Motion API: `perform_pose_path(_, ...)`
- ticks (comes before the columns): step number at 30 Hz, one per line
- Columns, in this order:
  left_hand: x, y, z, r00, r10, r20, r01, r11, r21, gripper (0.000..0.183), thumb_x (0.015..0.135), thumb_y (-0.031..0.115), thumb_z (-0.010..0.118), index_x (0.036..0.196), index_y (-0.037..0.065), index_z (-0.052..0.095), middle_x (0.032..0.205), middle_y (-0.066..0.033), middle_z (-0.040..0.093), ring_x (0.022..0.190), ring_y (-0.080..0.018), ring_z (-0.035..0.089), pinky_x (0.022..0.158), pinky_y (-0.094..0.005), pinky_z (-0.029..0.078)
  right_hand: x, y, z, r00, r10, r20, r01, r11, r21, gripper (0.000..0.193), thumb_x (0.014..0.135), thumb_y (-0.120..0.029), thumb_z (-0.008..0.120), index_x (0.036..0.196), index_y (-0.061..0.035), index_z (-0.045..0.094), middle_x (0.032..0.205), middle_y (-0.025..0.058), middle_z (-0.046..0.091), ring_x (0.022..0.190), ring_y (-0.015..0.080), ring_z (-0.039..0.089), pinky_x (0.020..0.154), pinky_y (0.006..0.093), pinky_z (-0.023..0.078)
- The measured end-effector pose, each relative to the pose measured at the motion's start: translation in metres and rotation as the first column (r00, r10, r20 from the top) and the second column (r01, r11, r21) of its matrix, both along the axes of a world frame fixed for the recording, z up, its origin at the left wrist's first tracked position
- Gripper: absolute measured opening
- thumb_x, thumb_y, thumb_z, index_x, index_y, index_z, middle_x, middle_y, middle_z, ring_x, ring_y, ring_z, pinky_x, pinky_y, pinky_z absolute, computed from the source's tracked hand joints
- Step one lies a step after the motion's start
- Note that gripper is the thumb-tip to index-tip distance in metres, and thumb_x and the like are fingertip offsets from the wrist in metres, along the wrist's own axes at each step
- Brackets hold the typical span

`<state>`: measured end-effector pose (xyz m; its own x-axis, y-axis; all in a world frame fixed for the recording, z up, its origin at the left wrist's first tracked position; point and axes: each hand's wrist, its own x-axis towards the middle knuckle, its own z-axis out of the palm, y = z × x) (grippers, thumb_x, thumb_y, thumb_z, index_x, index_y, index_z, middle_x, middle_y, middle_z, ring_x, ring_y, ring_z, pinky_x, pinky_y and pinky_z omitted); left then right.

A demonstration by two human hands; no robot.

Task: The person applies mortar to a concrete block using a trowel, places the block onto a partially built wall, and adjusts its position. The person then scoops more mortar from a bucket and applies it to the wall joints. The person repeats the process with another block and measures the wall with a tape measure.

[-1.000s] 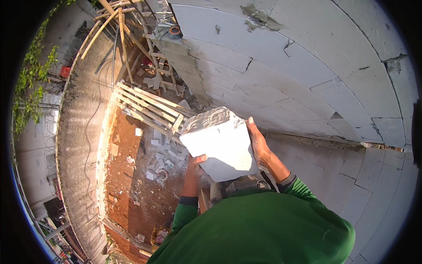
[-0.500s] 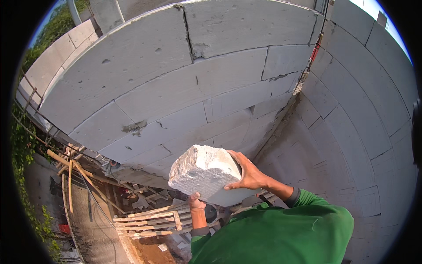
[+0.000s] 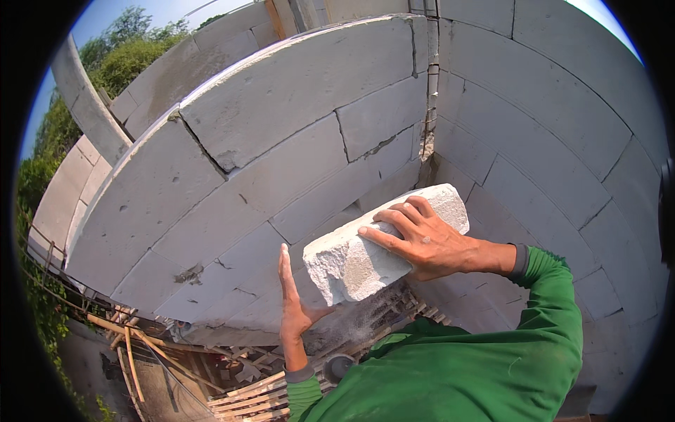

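Observation:
A rough white lightweight concrete block (image 3: 362, 271) is held up in front of my chest, tilted so that its right end is higher. Its left end is broken and crumbly. My right hand (image 3: 432, 243) grips it from above and the near side, fingers curled over the top. My left hand (image 3: 294, 309) stands open beside the broken end, fingers pointing up. Its thumb reaches under the block's lower corner; whether it touches cannot be made out. A haze of pale dust (image 3: 351, 316) hangs below the block.
Ahead rises a grey block wall (image 3: 281, 162), meeting another wall (image 3: 548, 155) at a corner with a vertical reinforcement bar (image 3: 429, 91). Far below lie bamboo slats (image 3: 249, 401) and poles (image 3: 133, 344). A concrete post (image 3: 88, 105) leans at the upper left.
The block has turned and moved up to the right. My left hand has let go from below and opened, while my right hand has shifted onto its top. The view has tilted up.

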<state>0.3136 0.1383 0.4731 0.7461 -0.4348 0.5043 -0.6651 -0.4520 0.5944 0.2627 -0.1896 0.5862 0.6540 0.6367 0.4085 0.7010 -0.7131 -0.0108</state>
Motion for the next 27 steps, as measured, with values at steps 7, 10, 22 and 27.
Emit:
perform_pose_path(7, 0.048, -0.09, 0.092, 0.917, -0.169, 0.361, 0.283, 0.913, -0.293, 0.128, 0.062, 0.042, 0.099, 0.157, -0.002, 0.025, 0.147, -0.0231, 0.046, 0.136, -0.0369, 0.049, 0.114, -0.0508, 0.041, 0.01, -0.055, 0.092, 0.996, -0.049, 0.073, 0.042, 0.995, 0.092, 0.119, 0.055, -0.025, 0.095, 0.158, -0.0209, 0.036, 0.134, 0.0148, 0.05, 0.126, 0.0358, 0.049, 0.109, 0.0546, 0.038)
perform_pose_path(10, 0.075, -0.117, 0.153, 0.838, -0.081, 0.539, 0.245, 0.94, -0.239, 0.128, 0.062, 0.04, 0.1, 0.157, -0.002, 0.025, 0.147, -0.0244, 0.044, 0.137, -0.0368, 0.049, 0.111, -0.0476, 0.046, 0.035, -0.079, 0.149, 0.963, -0.04, 0.268, 0.037, 0.999, 0.017, 0.119, 0.055, -0.026, 0.096, 0.159, -0.0214, 0.037, 0.135, 0.0116, 0.054, 0.129, 0.0341, 0.051, 0.114, 0.0557, 0.039)
perform_pose_path(22, 0.205, -0.226, 0.352, 0.831, -0.138, 0.539, 0.49, 0.639, -0.593, 0.103, 0.067, 0.035, 0.097, 0.144, -0.008, 0.042, 0.124, -0.0233, 0.061, 0.117, -0.0301, 0.064, 0.099, -0.0381, 0.057, 0.151, -0.214, 0.322, 0.982, -0.187, 0.034, 0.101, 0.664, 0.741, 0.105, 0.078, -0.045, 0.086, 0.155, 0.0052, 0.035, 0.163, 0.0265, 0.031, 0.151, 0.0365, 0.032, 0.123, 0.0426, 0.03)
perform_pose_path(27, 0.261, -0.244, 0.364, 0.865, -0.096, 0.492, 0.436, 0.63, -0.643, 0.098, 0.068, 0.024, 0.096, 0.144, -0.008, 0.043, 0.126, -0.0206, 0.061, 0.113, -0.029, 0.065, 0.097, -0.0383, 0.058, 0.287, -0.238, 0.239, 0.985, -0.162, 0.06, 0.005, 0.375, 0.927, 0.107, 0.092, -0.066, 0.063, 0.159, 0.0068, 0.022, 0.152, 0.0315, 0.043, 0.144, 0.0425, 0.041, 0.118, 0.0526, 0.036)
